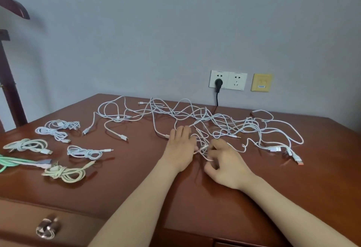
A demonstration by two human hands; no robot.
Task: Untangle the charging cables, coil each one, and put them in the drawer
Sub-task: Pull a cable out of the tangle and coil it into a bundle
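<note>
Two bare hands are working side by side on the brown dresser top (136, 178), near the middle of the view. The left hand (180, 146) is lying palm down. Its fingers (183, 131) are straight and close together, pressing on strands at the near edge of the tangle of white cables (205, 115). The right hand (226, 161), just at three o'clock of the left, is curling its fingers (212, 153) and pinching a thin strand of that tangle between thumb and fingertips.

The tangle is sprawling loosely over the far half of the top, reaching from about ten o'clock round to three o'clock of the hands, with several plug ends lying free. An orange-tipped plug (298, 161) is lying at three o'clock, well apart from the right hand.

Several coiled cables (86, 152) are lying separately at nine o'clock of the hands, each bundled on its own. A mint-green cable (13, 162) is running off the left edge of the view.

A drawer front (23, 217) with a blurred metal knob (47, 228) is showing at seven o'clock; I cannot tell whether it is pulled out.

On the wall at one o'clock, a black plug (218, 83) is sitting in the left half of a white socket plate (237, 80), with a yellow plate (261, 82) near it at its three o'clock.
</note>
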